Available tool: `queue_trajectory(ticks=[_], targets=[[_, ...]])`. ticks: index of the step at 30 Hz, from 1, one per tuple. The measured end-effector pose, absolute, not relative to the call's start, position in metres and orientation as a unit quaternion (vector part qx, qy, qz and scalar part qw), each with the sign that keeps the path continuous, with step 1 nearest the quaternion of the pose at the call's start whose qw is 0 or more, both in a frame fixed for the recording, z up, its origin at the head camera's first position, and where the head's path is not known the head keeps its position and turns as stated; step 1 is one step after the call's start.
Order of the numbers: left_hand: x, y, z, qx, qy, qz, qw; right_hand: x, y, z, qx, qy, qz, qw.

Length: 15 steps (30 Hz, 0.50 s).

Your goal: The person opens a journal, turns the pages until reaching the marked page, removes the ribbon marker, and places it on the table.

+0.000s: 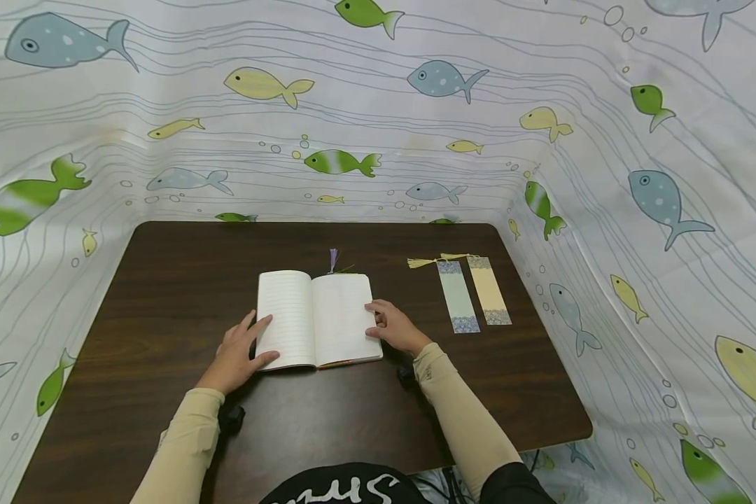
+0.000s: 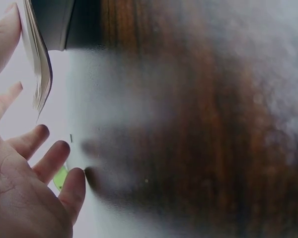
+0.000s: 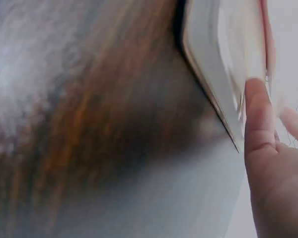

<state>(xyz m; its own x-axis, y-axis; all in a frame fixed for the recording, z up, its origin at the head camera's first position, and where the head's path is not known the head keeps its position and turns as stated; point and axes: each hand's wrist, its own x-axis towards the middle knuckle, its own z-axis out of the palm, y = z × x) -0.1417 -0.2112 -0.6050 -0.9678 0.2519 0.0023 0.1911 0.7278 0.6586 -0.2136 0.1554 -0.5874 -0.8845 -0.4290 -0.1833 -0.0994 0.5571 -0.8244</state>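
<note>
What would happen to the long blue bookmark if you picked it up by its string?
The blue bookmark looks like a thin flat strip, so it would probably feel very light and bend a little. Held by its yellow tassel, it would likely dangle and swing. Lying flat on the smooth table, it should slide easily when pushed.

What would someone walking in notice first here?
Probably the open notebook lying mid-table, with a left hand resting at its left edge and a right hand on its right page. To its right, two bookmarks with yellow tassels lie side by side. All around hangs a white cloth printed with green, blue and yellow fish.
</note>
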Motion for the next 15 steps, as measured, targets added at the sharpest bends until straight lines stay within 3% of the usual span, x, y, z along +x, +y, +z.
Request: queue_trajectory(ticks=[15], targets=[[-0.1431,-0.2108,-0.6034,0.113,0.929,0.349,0.054,-0.2086,0.1508,-0.5856,-0.100,0.826,-0.530,0.167]])
